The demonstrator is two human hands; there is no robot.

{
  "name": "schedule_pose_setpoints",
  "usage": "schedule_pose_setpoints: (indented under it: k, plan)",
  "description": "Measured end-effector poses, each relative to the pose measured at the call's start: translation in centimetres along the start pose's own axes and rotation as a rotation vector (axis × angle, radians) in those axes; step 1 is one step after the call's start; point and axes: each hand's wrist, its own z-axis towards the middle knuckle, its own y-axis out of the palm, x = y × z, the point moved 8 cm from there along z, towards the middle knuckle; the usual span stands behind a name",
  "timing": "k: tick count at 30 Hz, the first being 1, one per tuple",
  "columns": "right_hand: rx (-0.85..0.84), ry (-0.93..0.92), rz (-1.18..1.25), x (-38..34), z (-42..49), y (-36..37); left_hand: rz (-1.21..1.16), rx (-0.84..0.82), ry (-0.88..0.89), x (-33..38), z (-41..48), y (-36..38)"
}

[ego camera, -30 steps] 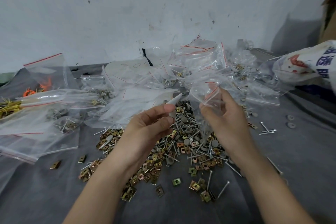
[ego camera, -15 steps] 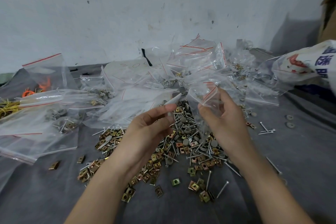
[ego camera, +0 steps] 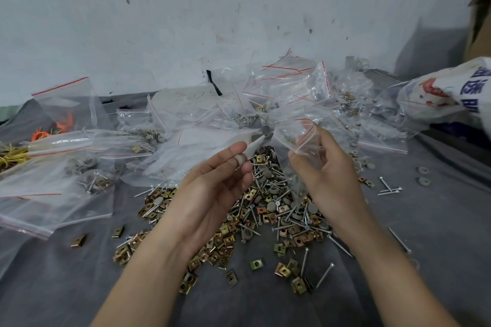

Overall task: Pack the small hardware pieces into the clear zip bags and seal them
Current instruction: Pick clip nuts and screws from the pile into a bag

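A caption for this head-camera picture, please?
Right hand holds a clear red-lined zip bag; left hand pinches a small grey round piece above loose hardware.

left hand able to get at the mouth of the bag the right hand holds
Probably yes: the left hand, pinching a grey cap, is beside the zip bag; the right hand holds its mouth open, nothing between.

Bare table [ego camera: 446, 247] is left open to the right of the right hand [ego camera: 326, 175]. Beneath both hands passage is blocked by the hardware heap [ego camera: 268, 210]. Beyond and left of the left hand [ego camera: 212, 194], it is blocked by piled zip bags [ego camera: 66, 194].
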Motion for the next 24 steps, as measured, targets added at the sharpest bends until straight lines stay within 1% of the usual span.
schedule_pose_setpoints:
  k: [5, 8, 11, 14, 15, 17, 19, 21, 24]
  plan:
    - [-0.012, -0.013, -0.002, 0.2, 0.1, 0.2, -0.03, 0.03, 0.024, 0.1, 0.1, -0.4]
    - [-0.041, -0.023, -0.026, 0.4, 0.1, 0.5, 0.039, 0.047, 0.086, 0.7, 0.3, -0.3]
    - [-0.053, -0.023, -0.039, 0.5, 0.2, 0.8, 0.216, 0.074, 0.199, 2.5, 0.8, 0.7]
    - [-0.068, -0.024, -0.014, 0.6, 0.0, 1.0, 0.512, 0.1, 0.351, 5.0, 1.1, 2.9]
    - [-0.071, -0.024, -0.004, 0.6, -0.1, 0.9, 0.64, 0.089, 0.413, 5.6, 1.2, 4.1]
    - [-0.072, -0.027, 0.004, 0.6, -0.1, 1.0, 0.898, 0.015, 0.515, 5.9, 1.2, 6.7]
    - [-0.072, -0.037, 0.022, 0.7, -0.1, 1.0, 1.08, -0.037, 0.565, 5.4, 1.3, 8.5]
    - [-0.065, -0.031, 0.064, 0.9, 0.1, 0.7, 1.121, -0.013, 0.605, 5.6, 1.3, 8.9]
    - [-0.04, -0.041, 0.082, 0.9, 0.3, 0.1, 1.095, 0.044, 0.629, 6.7, 1.1, 8.2]
